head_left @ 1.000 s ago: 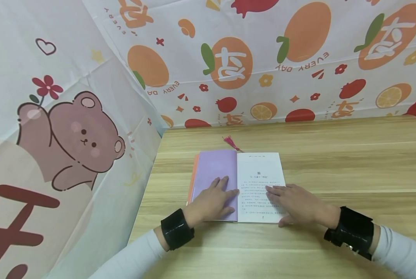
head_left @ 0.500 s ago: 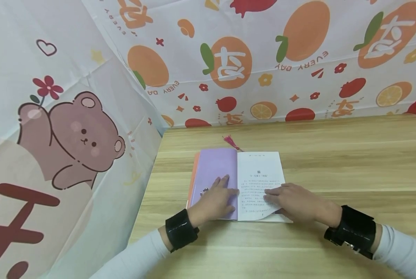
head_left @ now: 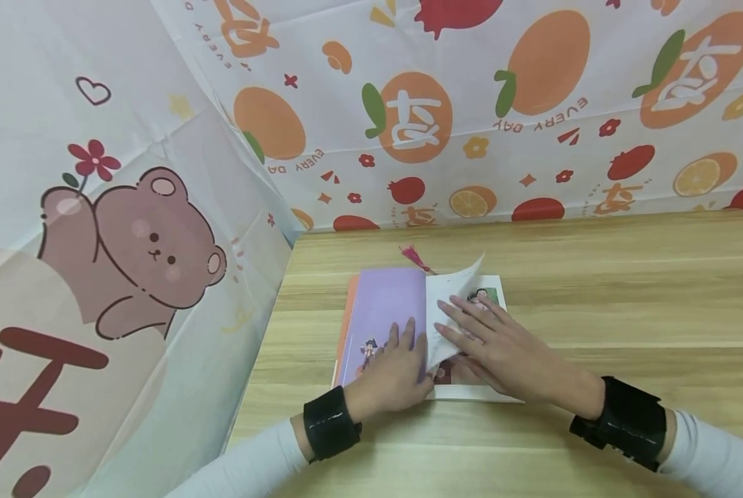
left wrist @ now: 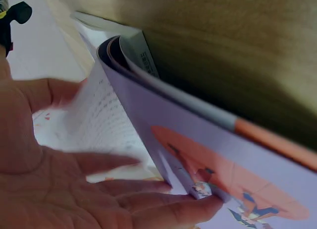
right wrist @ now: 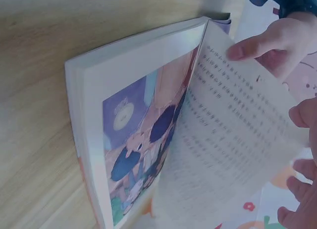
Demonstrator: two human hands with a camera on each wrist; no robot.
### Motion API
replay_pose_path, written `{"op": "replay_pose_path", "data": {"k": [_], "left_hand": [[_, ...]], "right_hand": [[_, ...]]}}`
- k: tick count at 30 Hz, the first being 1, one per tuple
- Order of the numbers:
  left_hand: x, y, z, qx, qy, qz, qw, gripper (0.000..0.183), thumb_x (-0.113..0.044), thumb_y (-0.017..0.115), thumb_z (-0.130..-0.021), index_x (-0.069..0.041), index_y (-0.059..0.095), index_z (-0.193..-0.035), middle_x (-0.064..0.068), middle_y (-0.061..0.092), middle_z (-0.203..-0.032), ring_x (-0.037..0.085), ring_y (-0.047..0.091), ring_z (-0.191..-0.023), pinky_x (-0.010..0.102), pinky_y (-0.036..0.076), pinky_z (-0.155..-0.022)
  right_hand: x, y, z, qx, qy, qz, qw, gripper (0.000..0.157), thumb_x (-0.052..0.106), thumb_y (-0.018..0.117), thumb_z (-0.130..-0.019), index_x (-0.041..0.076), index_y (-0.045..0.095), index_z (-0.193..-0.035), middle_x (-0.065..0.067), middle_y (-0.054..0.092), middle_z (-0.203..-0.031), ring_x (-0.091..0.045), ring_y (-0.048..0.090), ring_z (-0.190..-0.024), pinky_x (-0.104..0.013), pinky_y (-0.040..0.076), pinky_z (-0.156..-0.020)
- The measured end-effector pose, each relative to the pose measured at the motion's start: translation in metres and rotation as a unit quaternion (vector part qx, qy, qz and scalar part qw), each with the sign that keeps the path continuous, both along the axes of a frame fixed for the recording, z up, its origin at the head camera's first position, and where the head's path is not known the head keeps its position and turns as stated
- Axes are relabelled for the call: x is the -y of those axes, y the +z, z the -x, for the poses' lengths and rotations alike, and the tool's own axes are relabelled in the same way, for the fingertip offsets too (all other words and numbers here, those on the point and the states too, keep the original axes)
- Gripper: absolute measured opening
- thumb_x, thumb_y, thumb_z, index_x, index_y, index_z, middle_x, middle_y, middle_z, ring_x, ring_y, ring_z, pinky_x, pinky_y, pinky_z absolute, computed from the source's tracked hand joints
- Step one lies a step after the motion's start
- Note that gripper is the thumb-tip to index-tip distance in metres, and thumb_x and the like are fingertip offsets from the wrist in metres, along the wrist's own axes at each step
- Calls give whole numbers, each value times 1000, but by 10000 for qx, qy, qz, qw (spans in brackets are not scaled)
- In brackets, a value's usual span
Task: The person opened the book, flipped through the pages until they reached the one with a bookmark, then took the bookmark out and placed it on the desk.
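Note:
An open book lies on the wooden table, its purple left page bearing a small cartoon figure. One white printed leaf stands raised between the two sides, bending leftward. Beneath it shows a right page with a coloured illustration. My left hand rests on the purple page, fingers straight, its thumb over the raised leaf near the spine. With fingers extended, my right hand pushes the leaf from the right. The lower part of the purple page is hidden under my left hand.
A pink tassel sticks out past the book's top edge. Behind the wooden table hangs a fruit-print cloth, and a cloth with a bear covers the left side. Black bands circle both wrists.
The printed leaf, flat a second ago, has lifted and swung left, uncovering the illustration. My right hand has moved left with it; my left hand has drawn slightly down and nearer the spine.

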State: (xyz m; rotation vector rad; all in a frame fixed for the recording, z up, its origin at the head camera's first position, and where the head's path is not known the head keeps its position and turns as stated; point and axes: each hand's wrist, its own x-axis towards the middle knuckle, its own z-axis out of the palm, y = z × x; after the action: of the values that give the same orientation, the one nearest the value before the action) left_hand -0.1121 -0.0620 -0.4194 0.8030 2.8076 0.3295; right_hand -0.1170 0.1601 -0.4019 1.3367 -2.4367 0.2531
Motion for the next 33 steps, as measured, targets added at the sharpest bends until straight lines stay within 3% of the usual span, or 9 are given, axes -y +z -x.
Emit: {"op": "replay_pose_path", "data": {"k": [5,8,14,16,19,22,25,29,33], "left_hand": [[3,-1,2,-640,112,-1161,9911,94,-16,57,-77,-5,-9,-142,28,8,-148,40,23,-126,53,42,-92],[7,0,6,-1404,76,-1502,9786,102,-6,60,-74,-11,-14,-143,23,-6,-150,34,16,-130,51,40,-94],[13,4,9,-2581,-5,-248,9658,87,-6,65,-71,-18,20,-144,19,-14,-150,43,-7,-131,69,27,-95],[15,6,10,-2743,-35,169,9615,67,-14,65,-73,-15,40,-135,17,-4,-152,41,-6,-131,70,24,-96],[19,11,12,-2887,17,381,9566,33,-26,62,-78,-10,63,-108,13,32,-145,33,17,-131,66,26,-97],[24,18,14,-2777,151,274,9602,22,-28,59,-79,-10,68,-88,8,61,-119,24,45,-115,62,30,-97],[29,24,16,-2356,271,315,9710,21,-26,63,-77,-10,68,-90,6,68,-103,21,57,-98,60,35,-95],[31,22,17,-1412,-40,831,9865,48,-20,64,-79,-16,53,-125,13,53,-130,29,45,-115,57,37,-95],[30,10,17,-1019,-1016,1439,9791,63,-11,57,-84,-31,32,-139,12,18,-151,35,12,-132,56,31,-101]], "right_hand": [[-8,-6,-1,200,-490,151,9985,70,29,54,-84,8,21,-143,-14,20,-150,-29,13,-133,-54,23,-105],[-14,-12,-2,439,-621,-119,9970,66,29,53,-85,8,25,-142,-15,20,-150,-29,13,-133,-55,25,-105],[-24,-29,-9,1445,-507,-912,9840,59,37,52,-87,10,37,-137,-14,28,-147,-29,20,-131,-56,30,-101],[-26,-32,-11,1846,-520,-1102,9752,62,42,53,-86,9,38,-136,-15,29,-147,-30,21,-130,-57,31,-101],[-27,-36,-12,2245,-602,-1289,9640,69,47,55,-83,7,36,-137,-17,27,-147,-32,22,-130,-57,30,-101],[-28,-36,-12,2359,-654,-1327,9605,73,48,57,-81,6,36,-137,-18,29,-146,-32,23,-129,-58,30,-100],[-28,-36,-11,2329,-674,-1333,9609,74,48,58,-80,6,37,-136,-18,30,-145,-33,24,-129,-58,31,-100],[-29,-36,-11,2297,-664,-1337,9617,73,47,59,-80,5,38,-136,-19,31,-145,-35,25,-128,-58,33,-98],[-29,-36,-11,2306,-619,-1305,9623,73,46,60,-79,4,39,-135,-21,32,-144,-36,27,-127,-59,34,-97]]}}
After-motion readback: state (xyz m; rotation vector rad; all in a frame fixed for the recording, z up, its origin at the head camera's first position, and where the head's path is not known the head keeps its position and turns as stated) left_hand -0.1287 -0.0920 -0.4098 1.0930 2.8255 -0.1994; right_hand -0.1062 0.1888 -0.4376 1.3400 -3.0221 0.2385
